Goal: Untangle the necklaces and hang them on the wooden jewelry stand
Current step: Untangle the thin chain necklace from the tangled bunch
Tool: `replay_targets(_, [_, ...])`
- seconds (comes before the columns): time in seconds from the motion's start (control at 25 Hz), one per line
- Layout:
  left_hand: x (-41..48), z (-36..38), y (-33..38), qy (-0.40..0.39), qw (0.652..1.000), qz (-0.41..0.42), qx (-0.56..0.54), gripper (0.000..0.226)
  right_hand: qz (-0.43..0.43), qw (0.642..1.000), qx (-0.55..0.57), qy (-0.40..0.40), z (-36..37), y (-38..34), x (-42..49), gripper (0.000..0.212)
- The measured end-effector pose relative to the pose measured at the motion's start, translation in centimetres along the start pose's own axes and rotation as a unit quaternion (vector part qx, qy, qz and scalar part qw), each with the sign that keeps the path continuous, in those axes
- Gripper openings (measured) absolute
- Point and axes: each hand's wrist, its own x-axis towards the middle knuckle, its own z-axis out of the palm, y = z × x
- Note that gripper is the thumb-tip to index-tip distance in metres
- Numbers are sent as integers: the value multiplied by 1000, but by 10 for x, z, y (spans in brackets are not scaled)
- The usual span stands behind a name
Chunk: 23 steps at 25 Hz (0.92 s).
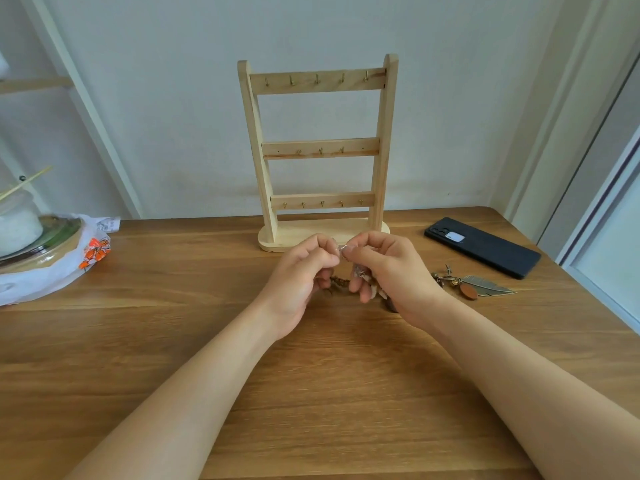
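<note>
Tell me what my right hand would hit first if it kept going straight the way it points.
Probably the left hand, whose fingertips nearly meet the right hand at the necklace; just beyond is the base of the wooden jewelry stand. Depth is unclear.

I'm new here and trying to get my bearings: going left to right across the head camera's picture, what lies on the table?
Plastic bag → left hand → right hand → black phone. Both hands pinch the necklaces. The wooden jewelry stand and the feather pendant overlap others, so they are left out of the order.
</note>
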Motion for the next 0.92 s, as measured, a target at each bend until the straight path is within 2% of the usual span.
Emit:
replay_targets(0.2, [0, 1, -3, -70, 997, 4, -15, 5, 32, 996, 4, 84, 2, 3, 2, 16])
replay_targets(0.28, [0, 1, -2, -61, 997, -7, -48, 8, 48, 994, 35, 95, 3, 5, 4, 16])
replay_targets(0.36, [2, 2, 0, -13, 994, -30, -102, 13, 58, 993, 67, 81, 2, 7, 6, 16])
replay_targets(0.48, [5, 1, 1, 59, 980, -53, -181, 30, 61, 994, 86, 13, -2, 9, 8, 15])
replay_targets(0.56, [7, -1, 2, 91, 973, -47, -208, 22, 59, 996, 68, -10, -5, 9, 9, 13])
replay_targets(0.72, [6, -4, 2, 86, 955, -27, -283, 13, 25, 999, 31, -23, -8, 8, 7, 13])
replay_targets(0.92, [6, -4, 3, 91, 957, -35, -275, 16, -9, 1000, -21, -17, -9, 9, 9, 17])
